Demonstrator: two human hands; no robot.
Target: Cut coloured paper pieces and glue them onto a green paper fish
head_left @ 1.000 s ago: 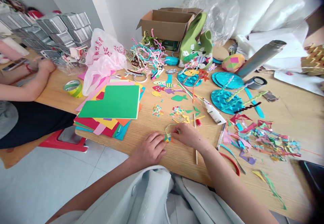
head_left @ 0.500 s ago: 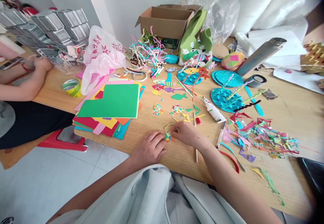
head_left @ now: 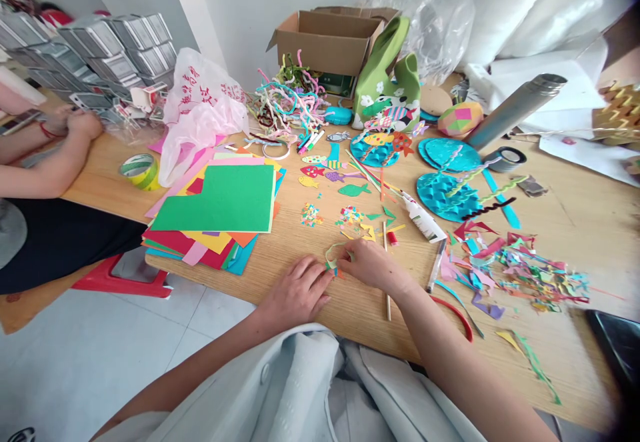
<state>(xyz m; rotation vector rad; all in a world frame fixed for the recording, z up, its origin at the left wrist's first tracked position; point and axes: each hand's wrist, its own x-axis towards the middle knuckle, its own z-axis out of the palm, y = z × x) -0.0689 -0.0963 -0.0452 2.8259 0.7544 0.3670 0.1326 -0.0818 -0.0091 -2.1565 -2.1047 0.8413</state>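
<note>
While the left hand (head_left: 299, 289) lay palm down near the front edge of the wooden table (head_left: 280, 249), its fingers loosely spread, the right hand (head_left: 367, 265) was drawn into a pinch, thumb and fingertips nearly together over a small pale-green-rimmed paper cut-out (head_left: 332, 267). I could not tell whether that pinch had hold of the cut-out or only a bit on it. The cut-out rested on the wood between the two hands, with the left fingertips at its side. Leftward, bare wood ran from the left hand to the stack of coloured paper (head_left: 215, 199), whose lower corner reached the table's edge. Room was tighter on the right: a thin wooden stick (head_left: 387, 295) passed beneath the right wrist, with a red curved strip (head_left: 463, 322) beside the forearm. Beyond the hands stood two confetti heaps (head_left: 351, 215), near a green paper fish (head_left: 354, 190) and a white glue bottle (head_left: 424, 221).
</note>
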